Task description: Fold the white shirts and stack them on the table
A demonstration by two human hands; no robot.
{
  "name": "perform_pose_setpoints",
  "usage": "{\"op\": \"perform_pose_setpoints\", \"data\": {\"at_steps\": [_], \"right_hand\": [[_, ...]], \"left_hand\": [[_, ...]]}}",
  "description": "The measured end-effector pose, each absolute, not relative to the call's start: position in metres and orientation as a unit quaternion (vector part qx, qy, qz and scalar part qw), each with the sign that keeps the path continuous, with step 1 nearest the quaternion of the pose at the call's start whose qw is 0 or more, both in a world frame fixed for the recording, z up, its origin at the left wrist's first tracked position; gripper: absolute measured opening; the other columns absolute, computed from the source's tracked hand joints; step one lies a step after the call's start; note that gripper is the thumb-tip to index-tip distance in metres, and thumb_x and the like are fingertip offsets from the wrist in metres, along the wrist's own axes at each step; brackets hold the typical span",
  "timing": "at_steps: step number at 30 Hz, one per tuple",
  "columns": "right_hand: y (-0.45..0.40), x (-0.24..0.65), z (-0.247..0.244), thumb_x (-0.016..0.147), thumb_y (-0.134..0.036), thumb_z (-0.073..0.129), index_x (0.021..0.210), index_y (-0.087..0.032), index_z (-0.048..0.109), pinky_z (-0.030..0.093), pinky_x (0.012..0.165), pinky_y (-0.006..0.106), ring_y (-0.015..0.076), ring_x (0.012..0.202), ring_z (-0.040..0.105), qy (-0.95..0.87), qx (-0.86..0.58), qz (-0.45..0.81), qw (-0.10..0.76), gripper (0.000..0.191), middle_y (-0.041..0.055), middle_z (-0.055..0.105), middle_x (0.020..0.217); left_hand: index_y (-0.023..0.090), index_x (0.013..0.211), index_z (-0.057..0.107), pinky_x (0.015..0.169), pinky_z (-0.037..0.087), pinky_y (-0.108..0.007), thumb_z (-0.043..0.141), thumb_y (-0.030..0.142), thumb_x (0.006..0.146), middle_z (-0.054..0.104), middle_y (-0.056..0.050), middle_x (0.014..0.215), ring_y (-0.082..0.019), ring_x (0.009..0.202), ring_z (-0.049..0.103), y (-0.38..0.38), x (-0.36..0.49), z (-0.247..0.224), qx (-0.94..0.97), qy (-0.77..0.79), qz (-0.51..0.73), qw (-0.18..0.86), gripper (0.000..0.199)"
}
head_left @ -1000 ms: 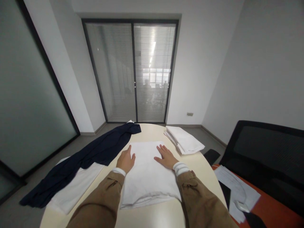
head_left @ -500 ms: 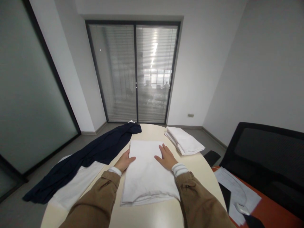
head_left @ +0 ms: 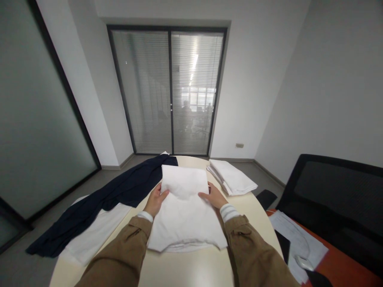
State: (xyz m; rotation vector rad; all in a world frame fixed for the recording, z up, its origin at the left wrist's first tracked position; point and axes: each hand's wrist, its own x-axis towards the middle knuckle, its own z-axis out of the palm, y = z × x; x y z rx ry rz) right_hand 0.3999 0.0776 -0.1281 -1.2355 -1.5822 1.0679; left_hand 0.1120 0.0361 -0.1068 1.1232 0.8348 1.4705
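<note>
A folded white garment (head_left: 185, 215) lies in front of me over the pale round table (head_left: 254, 223), its far part lifted and its neckline edge toward me. My left hand (head_left: 156, 200) grips its left side, thumb on top and fingers underneath. On the right side, my right hand (head_left: 214, 195) pinches the cloth the same way, fingers partly hidden behind it. A folded white stack (head_left: 235, 177) rests at the table's far right edge. Along the left edge a dark navy garment (head_left: 119, 189) is spread over white cloth (head_left: 98, 231).
To the right stand a black mesh chair (head_left: 335, 199) and an orange-red surface (head_left: 344, 259) bearing papers (head_left: 296, 235) and a small white device (head_left: 304, 263). Beyond the table is a glazed partition with blinds (head_left: 191, 91).
My right hand has gone from lying spread on the cloth to gripping its right side. Both hands now hold the garment, and its far end has risen and moved away from me.
</note>
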Motion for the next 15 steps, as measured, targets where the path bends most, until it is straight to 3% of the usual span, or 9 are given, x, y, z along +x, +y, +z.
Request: {"op": "perform_pose_setpoints", "data": {"at_steps": [5,10,15], "right_hand": [[0.066,0.412,-0.113,0.055,-0.031,0.086,0.107,-0.018,0.063,0.050,0.096,0.047,0.0297,0.102,0.068,-0.577,-0.399,0.575,0.421,0.058,0.0106,0.073,0.112],[0.050,0.412,-0.107,0.054,-0.019,0.086,0.117,-0.022,0.058,0.052,0.093,0.046,0.0289,0.103,0.068,-0.530,-0.333,0.651,0.430,0.069,0.0088,0.071,0.118],[0.051,0.412,-0.112,0.058,-0.022,0.085,0.114,-0.019,0.060,0.052,0.090,0.046,0.0286,0.096,0.070,-0.526,-0.329,0.655,0.431,0.061,0.0100,0.074,0.109]], "left_hand": [[0.014,0.112,0.061,0.103,0.044,-0.044,0.086,0.041,0.060,0.072,-0.013,0.109,-0.031,0.112,0.063,0.037,0.110,-0.105,0.466,0.352,0.622,0.521,0.064],[0.013,0.120,0.061,0.102,0.045,-0.044,0.086,0.039,0.060,0.071,-0.015,0.114,-0.032,0.114,0.062,0.036,0.108,-0.106,0.474,0.357,0.611,0.524,0.070],[0.015,0.129,0.056,0.103,0.046,-0.044,0.076,0.017,0.060,0.069,-0.013,0.120,-0.032,0.117,0.061,0.032,0.101,-0.112,0.486,0.350,0.553,0.579,0.072]]}}
